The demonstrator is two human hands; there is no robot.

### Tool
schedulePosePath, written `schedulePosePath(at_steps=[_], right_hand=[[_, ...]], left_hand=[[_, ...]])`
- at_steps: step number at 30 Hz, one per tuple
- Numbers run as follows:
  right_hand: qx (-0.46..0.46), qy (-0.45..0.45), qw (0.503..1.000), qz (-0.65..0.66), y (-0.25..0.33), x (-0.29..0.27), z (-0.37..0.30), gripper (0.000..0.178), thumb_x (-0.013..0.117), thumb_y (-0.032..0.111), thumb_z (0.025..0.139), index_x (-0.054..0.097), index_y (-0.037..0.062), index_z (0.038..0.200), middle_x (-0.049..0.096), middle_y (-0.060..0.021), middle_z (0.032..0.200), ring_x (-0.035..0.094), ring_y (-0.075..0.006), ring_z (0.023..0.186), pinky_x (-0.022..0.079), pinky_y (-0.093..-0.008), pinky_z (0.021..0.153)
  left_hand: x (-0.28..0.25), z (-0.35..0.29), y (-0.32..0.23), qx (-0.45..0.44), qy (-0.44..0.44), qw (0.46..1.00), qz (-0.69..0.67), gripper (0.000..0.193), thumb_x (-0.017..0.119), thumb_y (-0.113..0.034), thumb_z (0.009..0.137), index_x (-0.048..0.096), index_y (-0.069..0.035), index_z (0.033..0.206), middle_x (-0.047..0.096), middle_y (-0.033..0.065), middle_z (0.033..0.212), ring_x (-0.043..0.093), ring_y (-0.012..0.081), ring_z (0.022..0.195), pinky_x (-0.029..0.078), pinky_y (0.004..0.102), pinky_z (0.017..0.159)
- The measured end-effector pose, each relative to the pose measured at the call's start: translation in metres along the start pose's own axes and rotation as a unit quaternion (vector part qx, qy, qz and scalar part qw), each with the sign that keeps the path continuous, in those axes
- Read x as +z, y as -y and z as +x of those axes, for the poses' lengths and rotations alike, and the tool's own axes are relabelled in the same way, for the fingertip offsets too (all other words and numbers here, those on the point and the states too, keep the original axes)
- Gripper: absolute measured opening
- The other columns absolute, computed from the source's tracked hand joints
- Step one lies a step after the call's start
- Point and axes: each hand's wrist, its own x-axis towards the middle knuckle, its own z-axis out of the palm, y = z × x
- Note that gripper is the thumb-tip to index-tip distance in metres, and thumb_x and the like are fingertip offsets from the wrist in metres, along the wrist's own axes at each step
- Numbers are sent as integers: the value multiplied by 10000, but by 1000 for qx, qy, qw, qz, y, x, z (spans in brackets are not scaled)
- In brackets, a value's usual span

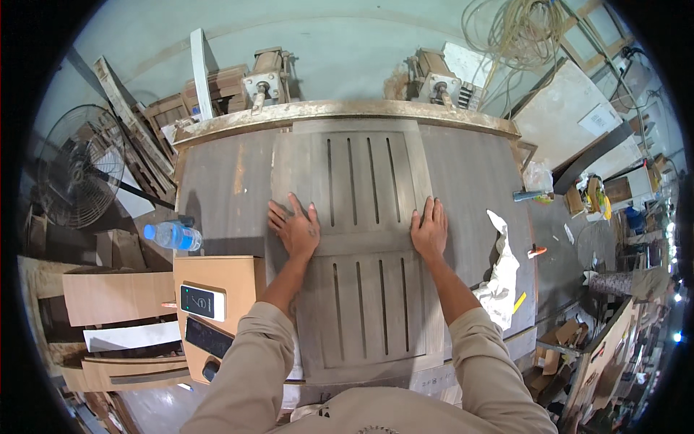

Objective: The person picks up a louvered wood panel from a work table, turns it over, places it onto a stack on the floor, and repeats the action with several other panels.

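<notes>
A grey-brown wooden door panel [358, 242] with two sets of narrow upright slots lies flat on the workbench [206, 166]. My left hand [296, 235] rests on the panel's left side, fingers spread and pointing away from me. At its right edge, about level with the left, my right hand [430, 231] lies with fingers stretched out. Neither hand grips anything. The panel's far end reaches up to the long metal beam [347, 110] across the back of the bench.
On the left, a cardboard box [246, 267] carries a white power bank [203, 301] and a dark phone [208, 337]; a water bottle [173, 236] lies beyond. A white cloth [499, 278] and yellow marker [519, 302] sit on the right. Two clamp cylinders [266, 76] stand behind; a fan [81, 166] is far left.
</notes>
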Motion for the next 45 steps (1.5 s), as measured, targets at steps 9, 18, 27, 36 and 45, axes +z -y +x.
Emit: schedulePosePath(at_steps=[9,18,27,36,45], right_hand=[[-6,-5,1000,-5,-7,8,6,581,424,366,938,344,8,1388,374,-247,1403,342,-373,1319,258,-461,1106],[0,-9,1000,3,-9,13,10,574,421,361,938,353,8,1385,378,-247,1399,343,-365,1320,252,-462,1108],[-38,-60,997,4,-22,25,6,576,435,372,919,396,-12,1347,412,-265,1359,391,-384,1274,287,-489,1077],[-16,-24,1000,-1,-9,27,1,569,445,394,918,432,19,1346,449,-244,1347,414,-380,1261,305,-485,1063],[-58,-34,998,-2,-33,26,4,580,407,461,937,408,80,1375,406,-231,1386,405,-397,1257,324,-491,1043]], left_hand=[[9,3,1,24,-35,999,-5,620,381,-430,953,328,-12,1408,158,430,1391,214,558,1257,161,624,1039],[24,5,5,30,-37,999,16,636,368,-475,948,333,-42,1412,160,428,1387,203,565,1257,163,623,1036],[23,5,2,31,-13,999,-20,660,377,-500,932,314,-55,1414,198,461,1348,199,573,1254,156,642,1022],[28,4,22,20,-29,998,-50,692,398,-499,919,318,-25,1416,135,462,1389,115,577,1316,111,640,1051],[-31,-59,56,113,110,976,-148,679,465,-406,919,304,62,1383,221,462,1357,250,568,1277,210,553,1075]])
